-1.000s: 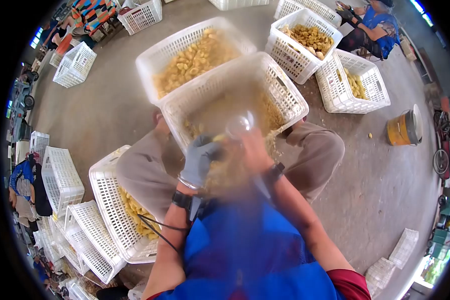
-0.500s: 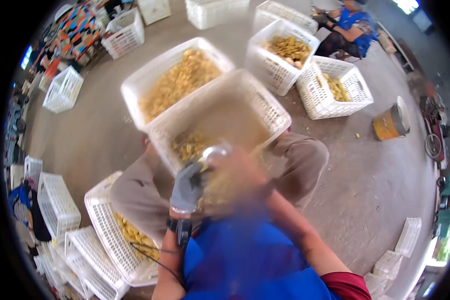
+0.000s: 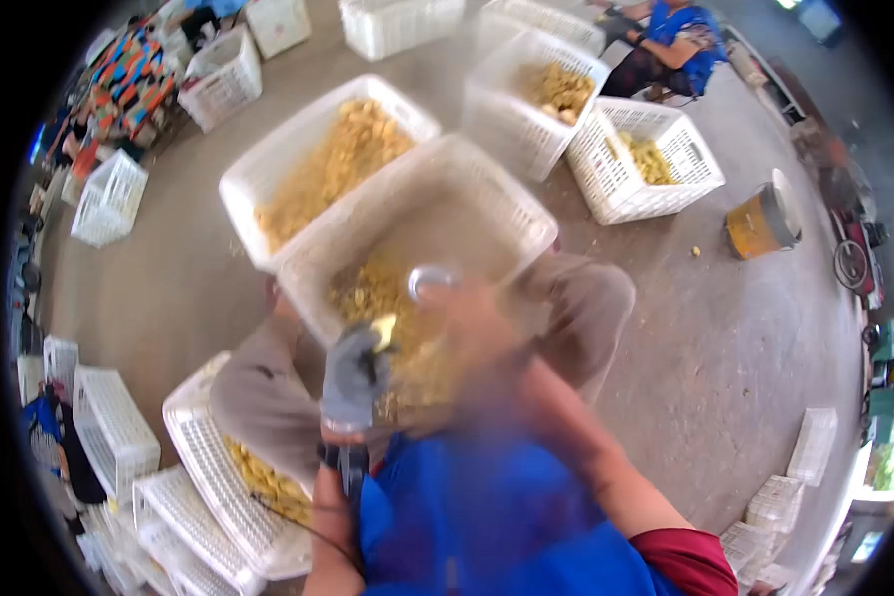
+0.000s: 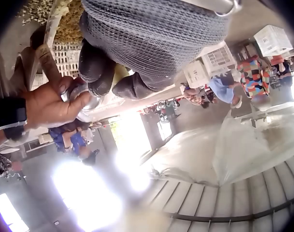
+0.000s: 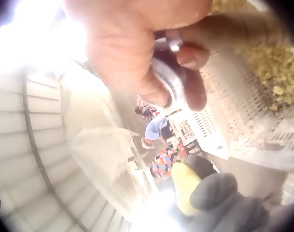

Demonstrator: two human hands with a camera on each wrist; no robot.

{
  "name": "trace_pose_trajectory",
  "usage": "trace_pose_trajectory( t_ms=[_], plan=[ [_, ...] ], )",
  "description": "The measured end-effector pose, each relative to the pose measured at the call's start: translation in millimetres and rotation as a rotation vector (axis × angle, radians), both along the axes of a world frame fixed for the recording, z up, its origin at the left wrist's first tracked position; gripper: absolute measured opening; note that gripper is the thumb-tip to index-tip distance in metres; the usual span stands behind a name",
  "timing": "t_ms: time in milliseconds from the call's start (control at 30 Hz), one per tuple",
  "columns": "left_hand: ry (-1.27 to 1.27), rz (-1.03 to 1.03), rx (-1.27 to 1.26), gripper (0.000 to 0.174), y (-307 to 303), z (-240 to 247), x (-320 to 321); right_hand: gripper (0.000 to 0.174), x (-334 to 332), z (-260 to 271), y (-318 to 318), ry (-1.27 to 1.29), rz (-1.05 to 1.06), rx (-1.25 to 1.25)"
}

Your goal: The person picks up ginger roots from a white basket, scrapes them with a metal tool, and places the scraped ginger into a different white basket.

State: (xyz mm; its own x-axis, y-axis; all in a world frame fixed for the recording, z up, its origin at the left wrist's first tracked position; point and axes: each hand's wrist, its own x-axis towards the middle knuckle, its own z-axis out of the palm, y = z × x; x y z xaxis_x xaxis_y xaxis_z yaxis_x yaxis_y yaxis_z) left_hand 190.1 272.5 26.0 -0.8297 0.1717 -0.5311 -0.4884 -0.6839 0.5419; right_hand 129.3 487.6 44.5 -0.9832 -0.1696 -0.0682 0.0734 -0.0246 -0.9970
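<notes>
Between the thumb and fingers of my grey-gloved left hand [image 3: 353, 377] is a small, pale yellow lump [image 5: 184, 186], smooth in the right wrist view; its exact kind is unclear. My bare right hand [image 5: 125, 50] grips a shiny, round, ring-like metal tool [image 5: 172, 86], thumb curled against it. In the head view the hand and the tool are blurred, a little right of the lump. Both hands are over the near edge of a white perforated crate [image 3: 541, 226]. Yellowish scraps [image 3: 368, 288] lie in that crate and below the hands.
Against the near crate's far side stands another crate [image 3: 238, 194] of yellow pieces. More crates stand at the right [image 3: 700, 159] and beside my left leg [image 3: 194, 437]. A yellow bucket [image 3: 755, 226] sits farther right. Other people [image 3: 675, 50] sit around the floor.
My hands have drawn apart, the left lower and to the left, and the yellow lump now shows at its fingertips. The crates have shifted left in view as the head turned.
</notes>
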Motion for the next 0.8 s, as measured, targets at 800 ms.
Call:
trace_pose_trajectory(
  t_ms=[800],
  plan=[
    [0.172, 0.138, -0.398, 0.025, -12, 23, 10, 0.026, -1, 13, -25, -0.285, -0.008, -0.031]
  ],
)
